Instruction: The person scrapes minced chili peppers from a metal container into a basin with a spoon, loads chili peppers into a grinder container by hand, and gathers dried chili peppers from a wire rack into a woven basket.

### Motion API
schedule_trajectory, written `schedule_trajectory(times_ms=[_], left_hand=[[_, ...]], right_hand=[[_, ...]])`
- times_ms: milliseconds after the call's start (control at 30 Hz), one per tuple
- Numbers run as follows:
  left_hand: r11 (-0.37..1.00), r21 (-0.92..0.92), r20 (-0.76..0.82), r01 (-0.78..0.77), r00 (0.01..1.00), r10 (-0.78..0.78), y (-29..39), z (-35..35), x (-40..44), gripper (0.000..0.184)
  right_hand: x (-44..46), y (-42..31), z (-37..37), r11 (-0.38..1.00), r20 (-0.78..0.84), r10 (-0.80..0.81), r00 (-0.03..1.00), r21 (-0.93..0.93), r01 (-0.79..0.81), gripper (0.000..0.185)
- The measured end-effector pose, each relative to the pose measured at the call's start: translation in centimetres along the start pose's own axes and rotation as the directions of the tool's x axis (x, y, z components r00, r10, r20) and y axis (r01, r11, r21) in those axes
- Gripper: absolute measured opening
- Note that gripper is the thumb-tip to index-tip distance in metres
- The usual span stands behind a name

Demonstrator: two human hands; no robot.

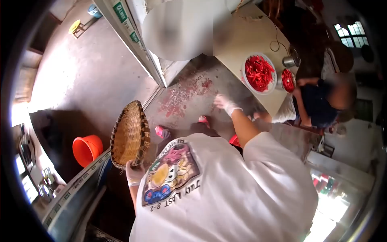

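My left hand (135, 174), in a thin whitish glove, is closed on the lower rim of a woven basket (128, 135). The basket is oval and shallow, tan inside with a dark-bound edge, and tilted on its side so the inside shows. Nothing is visible in it. My right hand (224, 103), gloved too, hangs in the air over the stained floor with its fingers stretched out and nothing in them. Nearest to it on the table stands a white bowl (274, 86) full of red chili peppers (258, 73).
A smaller metal bowl of chili peppers (288, 80) and a metal cup (291, 61) share the table (229, 44). A person in dark clothes (316, 103) sits beside it. An orange bucket (88, 150) stands left of the basket. A door frame (139, 44) rises ahead.
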State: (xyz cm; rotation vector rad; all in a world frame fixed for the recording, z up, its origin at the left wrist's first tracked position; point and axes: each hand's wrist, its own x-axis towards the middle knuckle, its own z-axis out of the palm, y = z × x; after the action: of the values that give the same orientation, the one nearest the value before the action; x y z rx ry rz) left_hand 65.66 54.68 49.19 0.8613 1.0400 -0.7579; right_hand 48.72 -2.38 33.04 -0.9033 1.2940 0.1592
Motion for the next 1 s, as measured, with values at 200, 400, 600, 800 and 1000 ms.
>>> schedule_trajectory(times_ms=[200, 400, 600, 800, 1000], left_hand=[[0.955, 0.247, 0.089, -0.164, 0.985, 0.146, 7.7, -0.9, 1.3, 0.012], [0.981, 0.185, -0.101, -0.060, 0.992, 0.080, 11.6, 4.8, 1.1, 0.010], [0.981, 0.063, 0.036, -0.183, 0.983, 0.181, 14.0, 6.8, 4.7, 0.014], [0.969, -0.137, 0.069, -0.206, 0.974, 0.217, 17.7, 12.1, 8.0, 0.011], [0.976, -0.142, -0.034, -0.167, 0.986, 0.164, 29.5, 16.4, 11.0, 0.018]], right_hand=[[-2.6, -2.6, -12.2, 0.840, -0.624, 0.097, 0.775, 0.469, 0.273, 0.036], [2.5, -5.2, -17.5, 0.795, -0.545, 0.034, 0.838, 0.522, 0.307, 0.040], [6.3, -0.7, -23.8, 0.979, -0.152, -0.164, 0.975, 0.093, 0.180, 0.027], [0.5, -4.5, -8.9, 0.933, -0.332, 0.024, 0.943, -0.330, -0.140, 0.014], [0.2, -3.4, 4.3, 0.780, -0.081, 0.097, 0.992, -0.612, -0.126, 0.013]])
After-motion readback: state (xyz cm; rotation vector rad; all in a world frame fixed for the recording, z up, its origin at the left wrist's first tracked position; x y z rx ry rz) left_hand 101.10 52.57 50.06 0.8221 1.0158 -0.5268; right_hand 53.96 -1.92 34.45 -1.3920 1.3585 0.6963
